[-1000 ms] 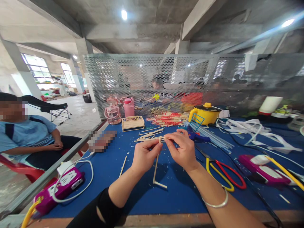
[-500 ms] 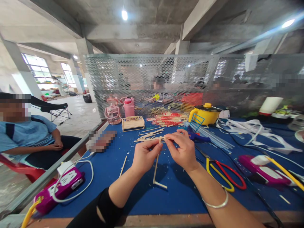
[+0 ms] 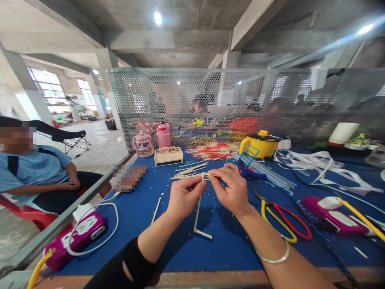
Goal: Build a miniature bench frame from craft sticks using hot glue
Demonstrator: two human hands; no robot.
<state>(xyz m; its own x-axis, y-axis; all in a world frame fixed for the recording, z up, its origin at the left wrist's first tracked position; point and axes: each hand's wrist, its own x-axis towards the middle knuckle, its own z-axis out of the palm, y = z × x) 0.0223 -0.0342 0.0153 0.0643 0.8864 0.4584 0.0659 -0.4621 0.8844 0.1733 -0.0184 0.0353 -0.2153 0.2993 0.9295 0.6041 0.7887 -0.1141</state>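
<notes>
Over the middle of the blue table, my left hand [image 3: 187, 196] pinches the upper end of a thin wooden stick frame [image 3: 197, 214]. The frame hangs below the fingers, and a short stick joins its lower end at an angle. My right hand [image 3: 230, 186] is closed beside it, thumb and forefinger pinching a thin stick at the same joint. The fingertips hide part of that joint. Just beyond my hands lie loose wooden sticks [image 3: 189, 170] and a small wooden bench model [image 3: 169, 156]. A blue glue gun [image 3: 251, 171] on its stand is right of my right hand.
Red-and-yellow-handled scissors [image 3: 293, 222] lie at right. Purple power strips [image 3: 75, 241] sit at both sides with cables. A yellow pot [image 3: 261, 145], pink bottles [image 3: 163, 136] and red-tipped sticks [image 3: 212, 150] stand or lie before a perforated metal screen [image 3: 180, 88]. A person [image 3: 45, 172] sits at left.
My hands and the stick frame stay almost where they were. The seated person at left has shifted their head slightly.
</notes>
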